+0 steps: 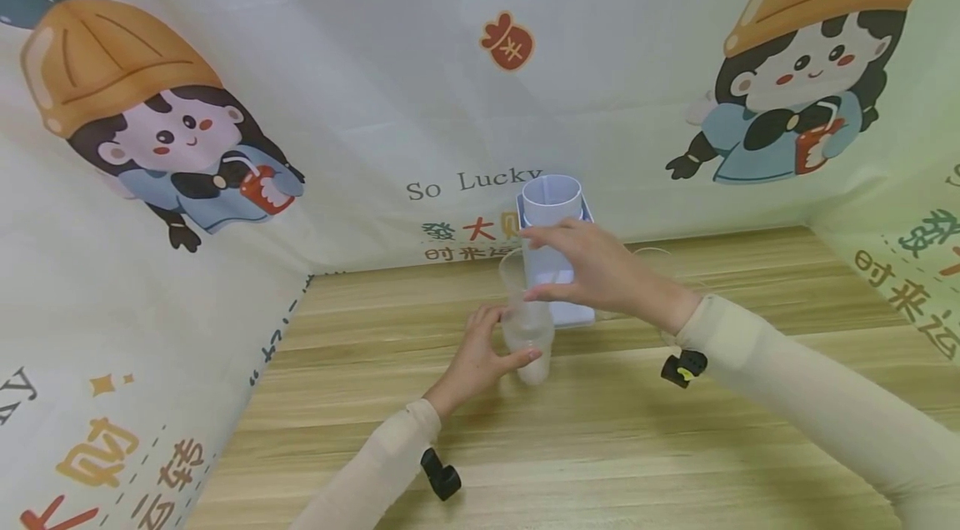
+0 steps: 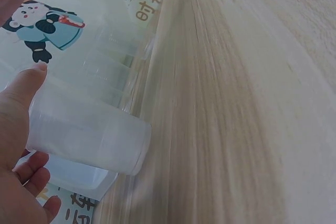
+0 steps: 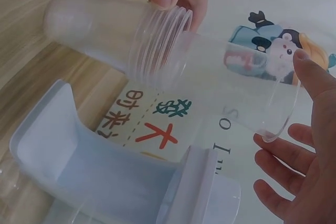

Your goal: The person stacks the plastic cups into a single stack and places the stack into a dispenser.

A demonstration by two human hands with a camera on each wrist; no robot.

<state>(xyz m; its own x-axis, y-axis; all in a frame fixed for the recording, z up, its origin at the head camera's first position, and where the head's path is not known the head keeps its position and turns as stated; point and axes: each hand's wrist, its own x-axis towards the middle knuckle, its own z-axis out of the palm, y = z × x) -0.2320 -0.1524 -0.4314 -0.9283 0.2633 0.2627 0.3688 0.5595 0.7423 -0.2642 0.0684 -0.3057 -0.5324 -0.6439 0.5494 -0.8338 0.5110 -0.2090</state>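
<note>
A stack of nested clear plastic cups [image 3: 97, 27] stands upright, its closed end at the tabletop. My left hand [image 1: 480, 359] grips the stack, thumb on the near side and fingers round the other. One clear plastic cup [image 3: 239, 85] rises from the stack's mouth, most of its length outside. My right hand [image 1: 600, 267] holds that cup at its rim, thumb on one side and fingertips on the other; the right wrist view shows the other fingers spread. Just behind stands a pale cup dispenser [image 1: 552, 201] with a round tube and a flat base, partly hidden by my right hand.
Wood-grain tabletop [image 1: 600, 430] lies under everything. A printed cloth [image 1: 375, 80] forms the back and side walls, close behind the dispenser. A thin transparent rounded thing [image 1: 652, 252], hard to make out, lies beyond my right forearm.
</note>
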